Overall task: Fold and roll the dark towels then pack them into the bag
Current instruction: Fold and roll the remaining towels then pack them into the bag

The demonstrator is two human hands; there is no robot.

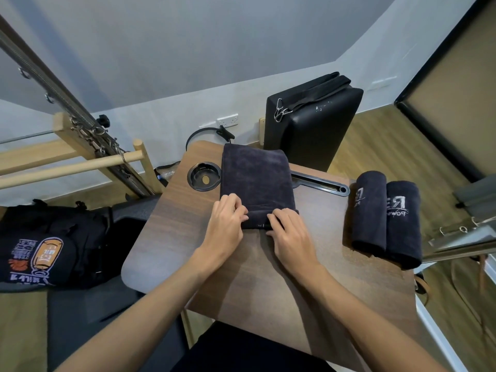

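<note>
Both forearms enter from the bottom edge, cut off below the elbows, and reach across the wood-grain worktop [188, 237]. A dark area at the bottom centre, between the forearms, is too cropped to identify.

Left hand [226, 220] rests on the near left corner of the dark towel [256, 181], fingers curled and pinched on the rolled near edge. Right hand [288, 233] presses on the near right part of the same roll, fingers closed over the fabric. The hands cover most of the rolled section, so its thickness cannot be judged. A small pale mark shows between the hands; it is illegible.

The towel lies flat at the worktop centre, its unrolled length extending away toward the far edge. It partly covers a black slot [322, 183] set in the worktop. A round black recess [204, 175] sits just beside its left edge.

Two rolled towels [386, 216] lie side by side, touching, at the right edge of the worktop; their pale stitched lettering is only partly readable.

Black bag [53, 245] with an orange print lies left of the worktop, lower down, its opening not discernible. A black padded case [314, 124] stands upright behind the worktop.
</note>
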